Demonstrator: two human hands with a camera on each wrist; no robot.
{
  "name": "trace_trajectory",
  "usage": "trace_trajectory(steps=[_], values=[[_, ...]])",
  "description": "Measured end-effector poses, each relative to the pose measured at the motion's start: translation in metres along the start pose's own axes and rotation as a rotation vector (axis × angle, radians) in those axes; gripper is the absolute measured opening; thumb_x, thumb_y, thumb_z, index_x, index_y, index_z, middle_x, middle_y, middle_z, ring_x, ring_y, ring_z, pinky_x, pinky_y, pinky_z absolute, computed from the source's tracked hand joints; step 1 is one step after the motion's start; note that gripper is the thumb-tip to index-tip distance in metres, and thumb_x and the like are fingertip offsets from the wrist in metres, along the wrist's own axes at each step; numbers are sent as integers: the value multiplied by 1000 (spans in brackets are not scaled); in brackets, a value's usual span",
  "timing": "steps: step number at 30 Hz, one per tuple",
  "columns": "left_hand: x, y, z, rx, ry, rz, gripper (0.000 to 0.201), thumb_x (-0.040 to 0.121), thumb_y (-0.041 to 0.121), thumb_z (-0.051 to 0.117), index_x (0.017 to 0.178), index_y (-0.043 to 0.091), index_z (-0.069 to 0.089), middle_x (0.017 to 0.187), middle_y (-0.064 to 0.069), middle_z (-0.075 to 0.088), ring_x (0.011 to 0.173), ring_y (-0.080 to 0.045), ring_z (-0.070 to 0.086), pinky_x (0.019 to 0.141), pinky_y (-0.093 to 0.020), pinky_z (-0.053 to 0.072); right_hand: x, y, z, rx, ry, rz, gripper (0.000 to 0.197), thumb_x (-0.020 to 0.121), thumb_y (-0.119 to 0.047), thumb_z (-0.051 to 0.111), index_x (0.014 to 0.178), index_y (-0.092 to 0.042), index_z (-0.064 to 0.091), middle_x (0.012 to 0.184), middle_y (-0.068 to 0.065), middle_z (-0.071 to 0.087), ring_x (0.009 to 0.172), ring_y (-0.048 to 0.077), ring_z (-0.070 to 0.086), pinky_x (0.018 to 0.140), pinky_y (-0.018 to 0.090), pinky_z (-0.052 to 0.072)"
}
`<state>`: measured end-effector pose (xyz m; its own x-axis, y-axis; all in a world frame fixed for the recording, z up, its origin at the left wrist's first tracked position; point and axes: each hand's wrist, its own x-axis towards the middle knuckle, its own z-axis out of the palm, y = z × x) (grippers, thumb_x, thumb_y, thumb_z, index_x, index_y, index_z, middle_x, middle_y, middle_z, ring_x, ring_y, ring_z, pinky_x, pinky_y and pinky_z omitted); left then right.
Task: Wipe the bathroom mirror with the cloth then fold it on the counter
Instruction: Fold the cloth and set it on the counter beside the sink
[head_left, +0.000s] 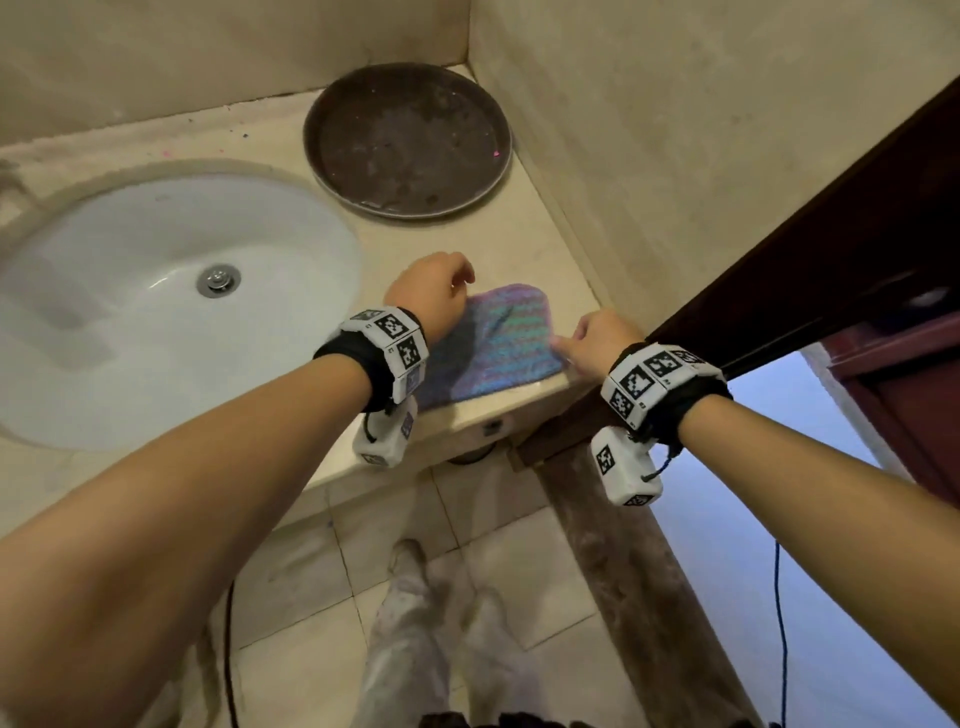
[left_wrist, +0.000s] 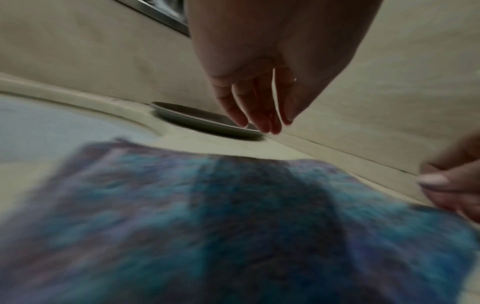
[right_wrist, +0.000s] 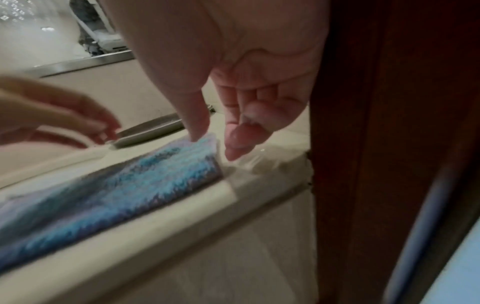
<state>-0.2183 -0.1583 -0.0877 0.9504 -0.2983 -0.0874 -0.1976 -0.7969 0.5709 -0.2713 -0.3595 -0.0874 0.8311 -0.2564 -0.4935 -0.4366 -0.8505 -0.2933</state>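
Cloth (head_left: 493, 345) lay flat on the worktop (head_left: 524, 228), just right of the sink (head_left: 156, 312), near edge at the worktop's front lip. Blue, teal and purple stripes; rectangular outline with rounded far corner. Whether folded: could not tell.

Left hand (head_left: 428, 296) hovered over the cloth's sink-side far corner. Grip relaxed, fingers (left_wrist: 255, 109) hanging straight down and close together, clear of the fabric in the left wrist view; nothing held.

Right hand (head_left: 597, 340) sat at the cloth's edge away from the sink, close to the front lip. Grip loosely spread: thumb (right_wrist: 198, 123) pointing down onto or just above the cloth's far corner, remaining fingers (right_wrist: 240, 139) hanging beside the cloth over bare worktop. No pinch visible; contact of thumb with fabric not certain because of blur.

Round dark tray (head_left: 408, 140) stood behind the cloth, beyond the sink's right rim, in the corner of the worktop, well apart from the cloth. Dark wooden door frame (head_left: 779, 249) rose just right of the worktop, away from the sink.
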Motion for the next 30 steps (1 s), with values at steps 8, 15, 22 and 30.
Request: trace_trajectory(steps=[8,15,22,30], values=[[30,45,49,277,-256,389,38,91,5,43,125,16,56,124,-7,59,115,-28,48,93,-39,41,-3,15,28,53,30,88,39,88,-43,56,90,-5,62,87,12,62,81,30,60,63,28,41],[51,56,49,699,-375,643,32,87,9,51,117,15,59,118,-7,59,109,-29,48,82,-37,40,-2,15,38,190,33,171,26,86,-24,61,80,0,69,82,15,70,75,32,67,60,30,52],[54,60,34,832,-403,651,25,89,15,53,112,18,63,114,-3,59,111,-26,43,83,-34,37,-15,7,24,405,54,123,22,77,-6,62,57,-12,53,77,19,71,74,35,69,73,47,58],[33,6,-31,646,-247,614,14,84,13,58,94,13,68,97,-5,67,98,-30,49,73,-34,34,-46,-54,8,581,-102,-160,29,77,7,64,63,-15,52,62,4,57,58,18,56,67,35,55]])
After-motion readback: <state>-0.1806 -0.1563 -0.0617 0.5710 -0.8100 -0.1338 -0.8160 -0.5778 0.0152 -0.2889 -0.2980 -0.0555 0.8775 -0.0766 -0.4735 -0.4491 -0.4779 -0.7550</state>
